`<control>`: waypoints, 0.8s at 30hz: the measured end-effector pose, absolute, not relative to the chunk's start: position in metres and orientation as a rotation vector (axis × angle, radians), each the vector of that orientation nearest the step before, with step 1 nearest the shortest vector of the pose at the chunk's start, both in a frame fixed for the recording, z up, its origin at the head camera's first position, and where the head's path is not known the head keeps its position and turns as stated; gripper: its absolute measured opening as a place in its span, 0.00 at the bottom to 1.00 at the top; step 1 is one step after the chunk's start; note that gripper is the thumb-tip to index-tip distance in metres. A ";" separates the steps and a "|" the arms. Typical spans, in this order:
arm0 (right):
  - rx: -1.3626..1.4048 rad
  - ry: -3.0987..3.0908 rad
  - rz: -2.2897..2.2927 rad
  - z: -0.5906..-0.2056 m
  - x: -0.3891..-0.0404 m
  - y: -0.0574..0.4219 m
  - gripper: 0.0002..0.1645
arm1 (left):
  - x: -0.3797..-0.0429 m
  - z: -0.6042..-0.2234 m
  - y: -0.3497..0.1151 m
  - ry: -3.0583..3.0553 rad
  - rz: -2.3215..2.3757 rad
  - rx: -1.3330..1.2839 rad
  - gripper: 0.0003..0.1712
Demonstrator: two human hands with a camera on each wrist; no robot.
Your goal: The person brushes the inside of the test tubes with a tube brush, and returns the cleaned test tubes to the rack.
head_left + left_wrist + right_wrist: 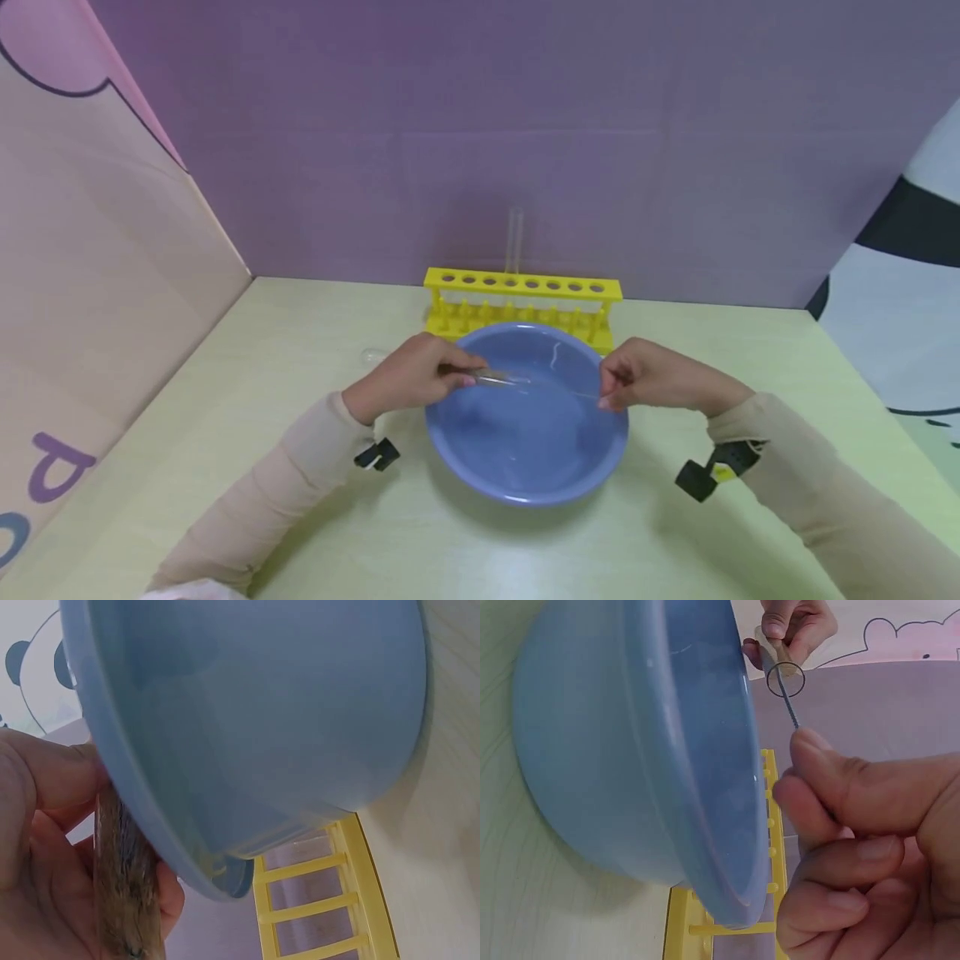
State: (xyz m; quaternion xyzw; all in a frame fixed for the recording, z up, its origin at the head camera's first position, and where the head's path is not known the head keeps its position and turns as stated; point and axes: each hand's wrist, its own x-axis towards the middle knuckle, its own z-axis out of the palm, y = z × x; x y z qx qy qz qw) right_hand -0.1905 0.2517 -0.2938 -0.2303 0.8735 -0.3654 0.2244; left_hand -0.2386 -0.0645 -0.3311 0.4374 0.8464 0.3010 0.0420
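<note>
A clear glass test tube (pixel 504 378) lies nearly level over the blue basin (pixel 525 479), gripped by my left hand (pixel 416 377). Its mouth points right, and its rounded end shows beyond the hand at left. Brown bristles of a test tube brush (pixel 127 877) fill part of the tube in the left wrist view. The brush's thin twisted wire (pixel 788 701) comes out of the mouth. At the basin's right rim, my right hand (pixel 633 377) pinches that wire between thumb and forefinger, its other fingers curled in.
Behind the basin stands a yellow test tube rack (pixel 540 285), with one clear test tube (pixel 514 242) upright in it. The pale tabletop (pixel 300 333) meets a purple backdrop at the rear. Printed panels flank the table on both sides.
</note>
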 end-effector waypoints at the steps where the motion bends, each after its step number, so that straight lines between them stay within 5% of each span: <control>1: -0.626 2.405 -1.010 -0.294 -0.191 0.251 0.09 | -0.238 -0.331 -0.064 2.595 0.919 1.339 0.15; 24: -0.595 2.534 -0.921 -0.292 -0.190 0.235 0.11 | -0.235 -0.332 -0.059 2.586 0.927 1.374 0.14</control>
